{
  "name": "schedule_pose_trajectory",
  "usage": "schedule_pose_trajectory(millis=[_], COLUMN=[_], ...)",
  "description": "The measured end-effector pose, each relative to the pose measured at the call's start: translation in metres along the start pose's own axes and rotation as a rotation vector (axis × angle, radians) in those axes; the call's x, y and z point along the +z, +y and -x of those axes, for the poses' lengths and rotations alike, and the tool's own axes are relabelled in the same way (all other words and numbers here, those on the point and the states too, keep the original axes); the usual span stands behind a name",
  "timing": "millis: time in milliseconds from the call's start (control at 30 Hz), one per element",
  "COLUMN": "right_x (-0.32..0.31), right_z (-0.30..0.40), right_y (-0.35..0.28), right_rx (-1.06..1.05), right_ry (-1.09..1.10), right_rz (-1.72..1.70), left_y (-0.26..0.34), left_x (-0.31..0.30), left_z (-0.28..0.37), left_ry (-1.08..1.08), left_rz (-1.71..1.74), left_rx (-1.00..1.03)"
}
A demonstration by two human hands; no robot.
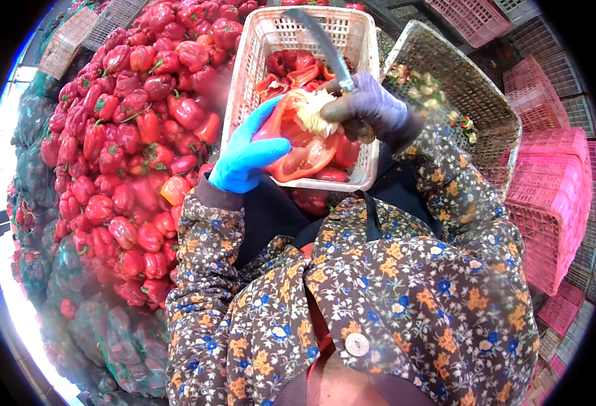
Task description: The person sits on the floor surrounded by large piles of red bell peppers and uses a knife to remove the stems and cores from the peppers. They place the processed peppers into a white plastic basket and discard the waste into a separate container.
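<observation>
My left hand (251, 149), in a blue glove, grips a red bell pepper (305, 155) that is cut open, its hollow inside facing up. In a soiled purple-grey glove, my right hand (366, 109) holds a knife (323, 43) with its curved blade pointing up and away. The fingers of that same hand also pinch the pale seed core (314, 112) at the pepper's opening. Whether the core is still attached is hard to tell. Both hands are above a white plastic crate (234, 96) that contains cut red pepper pieces (298, 63).
A large heap of whole red bell peppers (140, 122) lies on the left, beside green mesh sacks (120, 335). At right, a dirty white crate (501, 127) holds pale cores and scraps (425, 89). Pink plastic crates (546, 203) stand farther right.
</observation>
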State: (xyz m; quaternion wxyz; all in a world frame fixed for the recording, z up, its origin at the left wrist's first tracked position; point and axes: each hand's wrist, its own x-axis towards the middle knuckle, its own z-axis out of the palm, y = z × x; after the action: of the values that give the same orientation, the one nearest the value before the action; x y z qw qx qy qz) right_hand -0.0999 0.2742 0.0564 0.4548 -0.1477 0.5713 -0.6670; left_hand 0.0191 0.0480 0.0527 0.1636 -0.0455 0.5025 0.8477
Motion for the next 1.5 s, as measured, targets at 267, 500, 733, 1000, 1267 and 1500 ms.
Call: schedule_pose_trajectory(millis=[267, 500, 733, 1000, 1267, 1500], right_x=[-0.024, -0.092, 0.005, 0.060, 0.079, 0.103], right_z=[-0.011, 0.017, -0.016, -0.035, -0.049, -0.064], right_y=[0.026, 0.040, 0.060, 0.033, 0.032, 0.011], right_rx=[-0.377, -0.216, 0.020, 0.158, 0.280, 0.297], right_ry=[0.370, 0.718, 0.573, 0.533, 0.552, 0.460], right_rz=[-0.477, -0.446, 0.034, 0.245, 0.373, 0.315], left_y=[-0.001, 0.059, -0.030, -0.140, -0.142, -0.157], left_x=[0.000, -0.082, -0.258, -0.291, -0.299, -0.330], left_z=[0.002, 0.045, 0.158, 0.118, 0.092, 0.098], left_ry=[0.213, 0.514, 1.074, 0.928, 1.094, 1.150], left_rz=[-0.186, -0.105, -1.254, -1.369, -1.173, 0.349], left_rx=[-0.071, 0.490, -0.341, -0.642, -0.648, 0.238])
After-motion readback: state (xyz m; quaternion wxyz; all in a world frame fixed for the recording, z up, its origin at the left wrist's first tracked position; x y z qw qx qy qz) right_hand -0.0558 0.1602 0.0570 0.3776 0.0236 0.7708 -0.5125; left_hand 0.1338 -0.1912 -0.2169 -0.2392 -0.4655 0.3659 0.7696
